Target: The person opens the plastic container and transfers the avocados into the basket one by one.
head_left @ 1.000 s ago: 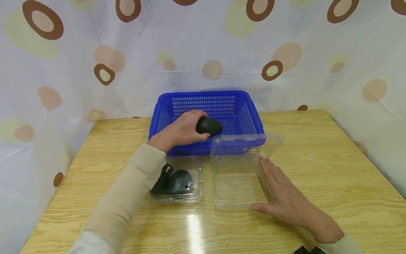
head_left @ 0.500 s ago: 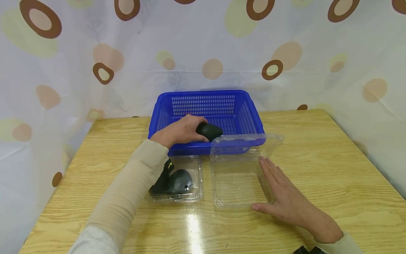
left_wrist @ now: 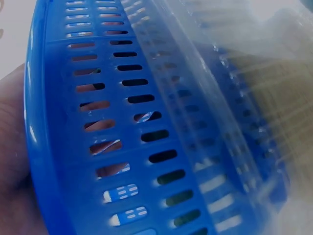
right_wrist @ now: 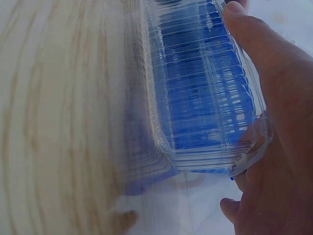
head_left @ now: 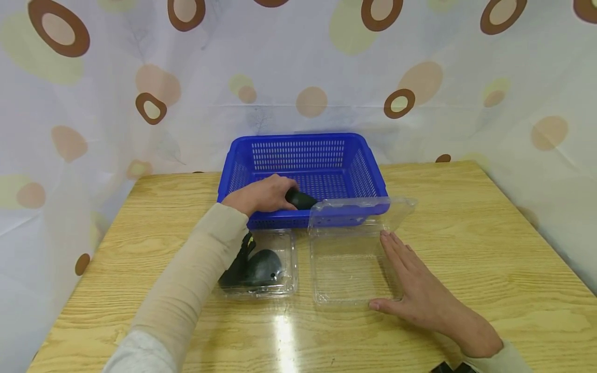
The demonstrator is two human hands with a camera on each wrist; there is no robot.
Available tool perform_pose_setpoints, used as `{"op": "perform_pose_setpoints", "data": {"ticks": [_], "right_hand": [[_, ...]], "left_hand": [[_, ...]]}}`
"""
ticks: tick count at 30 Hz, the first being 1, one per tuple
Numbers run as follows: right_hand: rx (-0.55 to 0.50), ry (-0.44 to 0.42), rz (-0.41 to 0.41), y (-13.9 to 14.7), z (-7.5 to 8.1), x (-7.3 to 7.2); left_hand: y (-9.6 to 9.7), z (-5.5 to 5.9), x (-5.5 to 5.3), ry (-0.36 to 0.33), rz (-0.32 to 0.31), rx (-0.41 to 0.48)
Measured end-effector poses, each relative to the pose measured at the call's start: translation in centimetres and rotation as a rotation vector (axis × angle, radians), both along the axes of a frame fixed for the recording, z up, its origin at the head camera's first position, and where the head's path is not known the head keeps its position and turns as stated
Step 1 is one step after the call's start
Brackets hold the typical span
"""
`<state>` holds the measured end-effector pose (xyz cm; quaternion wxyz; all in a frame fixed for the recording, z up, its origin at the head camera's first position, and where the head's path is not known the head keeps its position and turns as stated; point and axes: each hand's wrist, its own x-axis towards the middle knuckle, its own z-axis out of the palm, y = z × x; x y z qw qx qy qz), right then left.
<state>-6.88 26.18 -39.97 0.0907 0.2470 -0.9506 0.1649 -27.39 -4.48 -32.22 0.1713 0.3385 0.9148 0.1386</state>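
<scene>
While the left hand [head_left: 267,194] grips a dark oval thing [head_left: 301,200] in the blue basket [head_left: 298,139], long axis pointing rightward, the right hand [head_left: 422,287], fingers extended, rests beside the clear box [head_left: 347,272].

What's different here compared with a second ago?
The left hand has moved lower into the blue basket, taking the dark, rounded object down with it, still gripped. The right hand stays at the open clear container; basket and containers haven't moved.
</scene>
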Motion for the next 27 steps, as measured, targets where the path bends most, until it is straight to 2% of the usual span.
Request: {"op": "perform_pose_setpoints", "data": {"ticks": [11, 16, 22, 27], "right_hand": [[0.004, 0.012, 0.000, -0.01, -0.02, 0.03], [0.002, 0.011, -0.001, -0.04, -0.04, 0.00], [0.009, 0.006, -0.008, -0.01, -0.09, -0.01], [0.006, 0.018, 0.000, 0.00, -0.05, 0.03]], "left_hand": [[0.12, -0.03, -0.20, -0.080, 0.031, -0.082], [0.07, -0.11, -0.39, -0.094, 0.040, -0.110], [-0.23, -0.21, -0.46, -0.089, 0.032, -0.081], [-0.50, 0.22, -0.15, -0.043, 0.028, -0.027]]}}
